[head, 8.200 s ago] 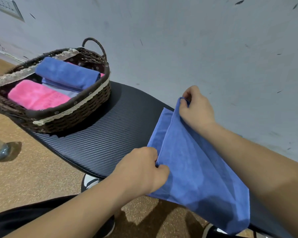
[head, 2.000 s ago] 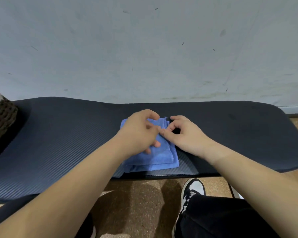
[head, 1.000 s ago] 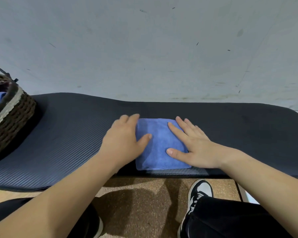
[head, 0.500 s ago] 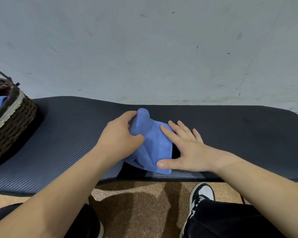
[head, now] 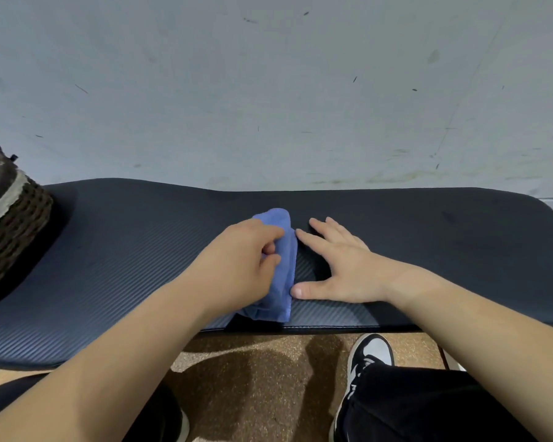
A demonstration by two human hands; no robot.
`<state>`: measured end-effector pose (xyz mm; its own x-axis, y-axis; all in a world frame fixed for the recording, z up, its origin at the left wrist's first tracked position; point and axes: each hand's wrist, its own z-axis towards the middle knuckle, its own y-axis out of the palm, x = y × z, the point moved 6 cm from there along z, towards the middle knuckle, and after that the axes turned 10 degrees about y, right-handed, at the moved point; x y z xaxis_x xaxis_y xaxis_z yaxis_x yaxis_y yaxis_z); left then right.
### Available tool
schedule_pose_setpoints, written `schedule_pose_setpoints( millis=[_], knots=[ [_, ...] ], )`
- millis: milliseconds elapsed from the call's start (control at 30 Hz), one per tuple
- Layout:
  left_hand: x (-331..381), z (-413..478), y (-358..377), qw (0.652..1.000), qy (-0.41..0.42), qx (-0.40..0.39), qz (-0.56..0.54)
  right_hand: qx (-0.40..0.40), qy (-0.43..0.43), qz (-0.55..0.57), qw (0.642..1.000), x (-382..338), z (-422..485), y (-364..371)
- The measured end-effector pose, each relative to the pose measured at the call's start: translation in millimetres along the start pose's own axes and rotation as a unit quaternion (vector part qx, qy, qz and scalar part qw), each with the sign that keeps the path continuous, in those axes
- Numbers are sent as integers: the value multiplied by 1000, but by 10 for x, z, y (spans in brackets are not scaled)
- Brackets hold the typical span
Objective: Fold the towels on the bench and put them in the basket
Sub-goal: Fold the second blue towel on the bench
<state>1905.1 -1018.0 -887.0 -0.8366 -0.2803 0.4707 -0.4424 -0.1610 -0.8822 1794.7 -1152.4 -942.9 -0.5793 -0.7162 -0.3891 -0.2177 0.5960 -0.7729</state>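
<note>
Basket (head: 12, 224) blocking the bench's (head: 428, 237) left end, towel (head: 283, 275) and hands mid-bench by front edge, right half open

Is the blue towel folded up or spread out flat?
Folded up. The blue towel is a narrow, thick bundle on the bench, gripped by the left hand, while the right hand lies flat beside it.
</note>
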Motion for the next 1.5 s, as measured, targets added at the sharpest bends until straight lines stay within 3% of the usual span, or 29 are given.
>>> schedule_pose_setpoints(
  millis=[167,367,500,600,700,800,867,1033,1233,1367,1500],
  knots=[
    [-72,-38,109,995,78,14,61,1,6,32,999,43,5,-45],
    [-71,-116,469,993,62,-86,55,14,10,47,999,44,54,-108],
    [-72,-100,609,993,78,-47,76,106,0,125,986,-33,116,-222],
    [-62,-110,523,996,80,-28,29,117,-17,154,981,-109,170,-246],
    [-117,-157,311,999,18,18,-24,114,-4,158,981,-156,213,-282],
    [-257,-259,157,993,-110,30,41,122,12,140,982,-142,265,-299],
    [-299,-311,180,987,-159,-5,28,110,21,146,983,-138,279,-298],
    [-294,-318,182,969,-180,-33,-167,34,11,212,977,-184,241,-275],
    [-475,-524,-281,943,-145,-9,-301,-121,-55,380,916,-528,152,-249],
    [-723,-828,-481,925,-160,23,-343,-130,-40,435,890,-873,206,-266],
    [-965,-1177,-556,923,-180,-30,-339,-114,-4,457,882,-1304,252,-179]
  ],
)
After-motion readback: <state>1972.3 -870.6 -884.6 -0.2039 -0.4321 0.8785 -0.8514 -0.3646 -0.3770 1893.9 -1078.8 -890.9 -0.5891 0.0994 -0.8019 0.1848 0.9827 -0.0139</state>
